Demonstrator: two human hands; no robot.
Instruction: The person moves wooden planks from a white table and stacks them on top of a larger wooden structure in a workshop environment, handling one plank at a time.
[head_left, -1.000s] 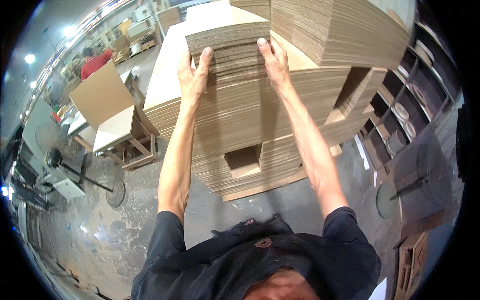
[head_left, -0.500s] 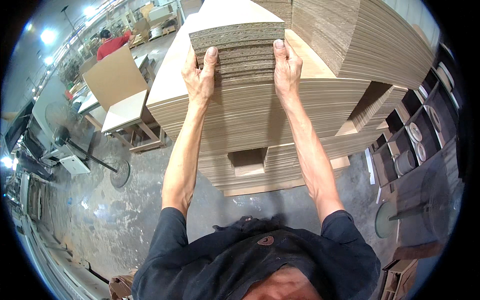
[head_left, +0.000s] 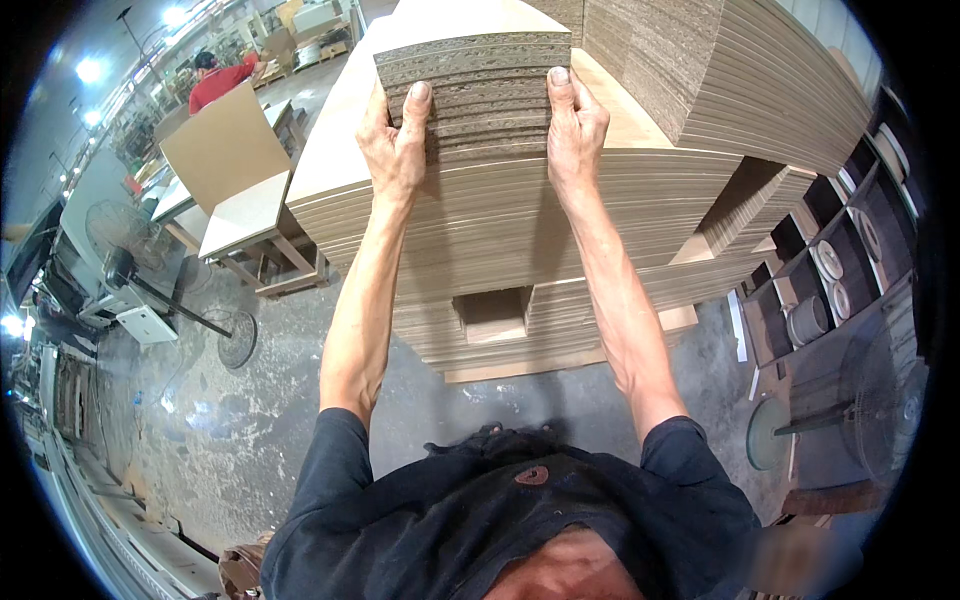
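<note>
Both arms reach forward to a small stack of particleboard panels (head_left: 475, 85), which has a pale top face and rough brown edges. My left hand (head_left: 396, 140) grips its left side, thumb on the near edge face and fingers hidden round the side. On the opposite side my right hand (head_left: 577, 125) clasps it the same way, thumb up on the corner. Beneath it lies a large pile of wide boards (head_left: 480, 220). Whether the small stack rests on the pile or is raised slightly, I cannot tell.
Taller board stacks (head_left: 770, 80) rise at the right. A rack (head_left: 800, 290) holding rolls stands farther right. Pedestal fans stand left (head_left: 237, 340) and right (head_left: 770, 435). A small table (head_left: 250, 215) with an upright panel is at left; beyond it a person in red (head_left: 215, 85) works.
The hands and the small stack sit marginally higher in the picture, and the view has shifted slightly. The grip on both sides is the same.
</note>
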